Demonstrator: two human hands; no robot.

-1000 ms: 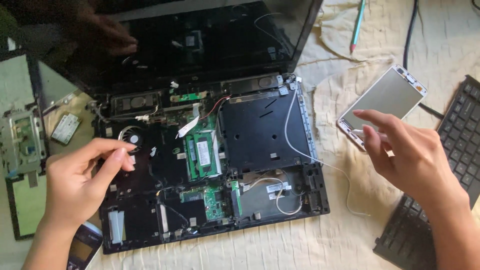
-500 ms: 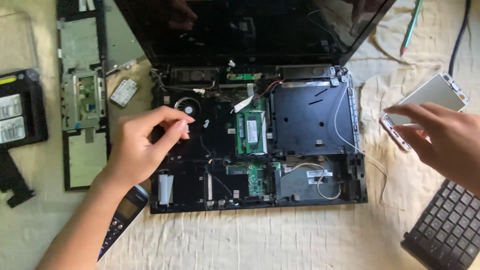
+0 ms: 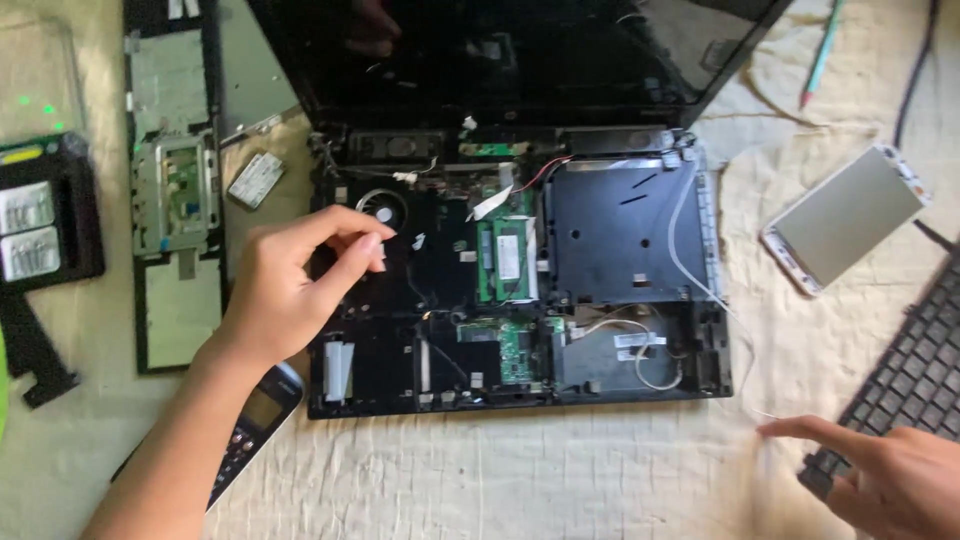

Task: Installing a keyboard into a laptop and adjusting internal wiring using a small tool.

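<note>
- An opened laptop [image 3: 620, 300], its keyboard cover removed, is laid flat on a cream cloth [image 3: 500, 470], with the dark screen tilted back.
- The left hand [image 3: 290, 285] is held over the laptop's left side, just beside the round fan [image 3: 380, 208]; thumb and forefinger are pinched together, though what is gripped cannot be told.
- The right hand [image 3: 890, 480] is seen at the lower right, forefinger extended over the cloth, nothing held, beside a black keyboard [image 3: 915, 365].
- A phone [image 3: 845, 218] is lying face-up to the right.
- A calculator [image 3: 255, 425] is partly hidden under the left forearm.
</note>
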